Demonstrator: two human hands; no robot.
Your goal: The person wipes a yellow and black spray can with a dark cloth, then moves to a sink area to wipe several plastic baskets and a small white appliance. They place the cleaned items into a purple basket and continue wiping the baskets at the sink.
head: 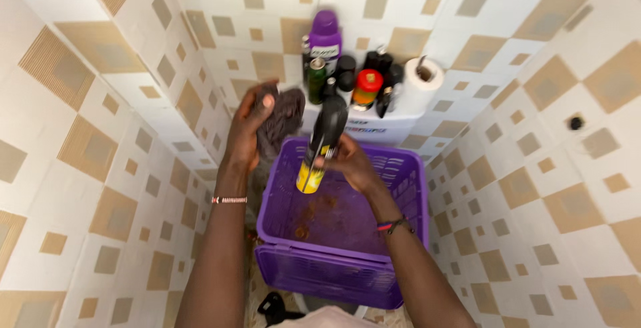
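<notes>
Black spray can [322, 142] with yellow base is gripped by the right hand [350, 163], fingers [332, 161] closed round its lower half. Can is held above the far edge of the purple basket [400, 234], long axis near upright, nozzle tilted away toward the shelf [374, 126], base pointing down into the basket. Left hand [248, 127] is closed on a dark cloth [284, 117], held just left of the can's upper body, level with it, not touching as far as can be told. Cloth lies nearer the can's top than its base. Shelf carries other bottles and 1 paper roll [419, 84].
</notes>
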